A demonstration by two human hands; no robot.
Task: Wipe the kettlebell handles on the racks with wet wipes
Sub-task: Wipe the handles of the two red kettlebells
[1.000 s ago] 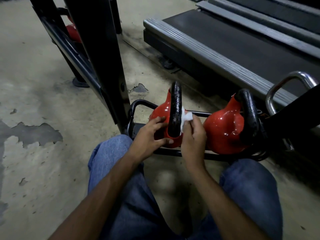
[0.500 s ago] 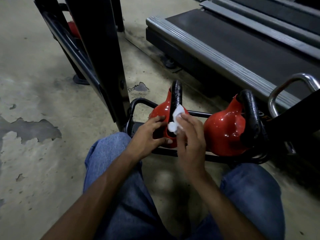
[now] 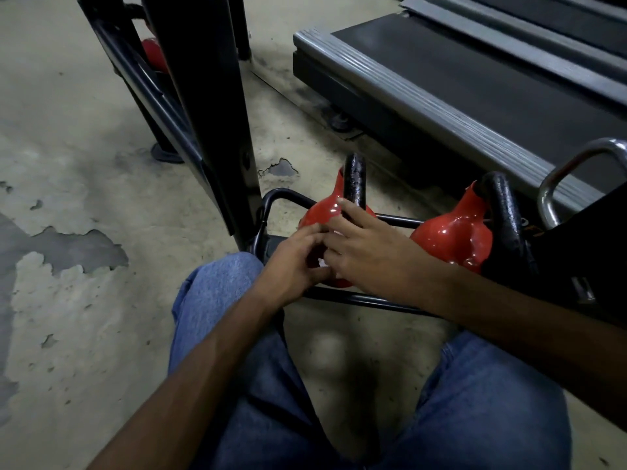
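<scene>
Two red kettlebells stand on a low black tube rack (image 3: 359, 299) in front of my knees. The left kettlebell (image 3: 320, 211) has its black handle (image 3: 353, 178) upright. My right hand (image 3: 369, 252) lies over the near base of that handle and presses a white wet wipe (image 3: 322, 264) against it; only a sliver of the wipe shows. My left hand (image 3: 291, 266) curls round the near left side of the same kettlebell, its fingers meeting my right hand. The right kettlebell (image 3: 454, 232), with its black handle (image 3: 505, 215), stands untouched.
A black rack upright (image 3: 203, 113) rises just left of the kettlebells, with another red kettlebell (image 3: 154, 54) on its far shelf. A treadmill deck (image 3: 458, 83) lies behind. A chrome handle (image 3: 556, 184) sticks up at the right. Worn concrete floor (image 3: 84, 198) spreads left.
My right hand has slid down and left along the handle with the wipe, which is now nearly hidden under it. My left hand stays on the kettlebell. The view has shifted slightly.
</scene>
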